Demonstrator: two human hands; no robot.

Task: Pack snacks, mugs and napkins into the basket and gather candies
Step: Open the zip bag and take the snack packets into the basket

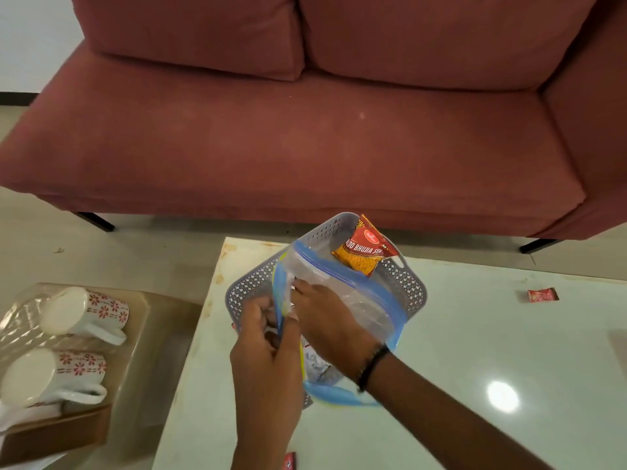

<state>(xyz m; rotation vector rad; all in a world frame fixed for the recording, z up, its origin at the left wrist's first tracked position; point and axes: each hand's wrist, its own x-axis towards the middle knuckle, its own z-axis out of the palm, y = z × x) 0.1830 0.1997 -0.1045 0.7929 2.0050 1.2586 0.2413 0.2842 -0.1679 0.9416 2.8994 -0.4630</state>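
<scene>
A grey perforated basket point(412, 293) stands on the white table point(475, 351). A red and orange snack packet point(364, 251) leans in its far corner. Above the basket, both hands hold a clear zip bag with a blue seal point(356, 290). My left hand point(261, 337) grips the bag's left edge. My right hand point(325, 323) pinches the edge beside it and lies across the bag. A white packet point(314, 362) shows through the plastic below. Two white mugs with red flowers point(84, 312) point(54, 371) lie on their sides on a low glass table at left.
A red candy point(542, 295) lies on the table at right, and another red wrapper point(290, 461) at the bottom edge. A maroon sofa point(305, 130) fills the far side. A brown box point(57, 432) sits beside the mugs.
</scene>
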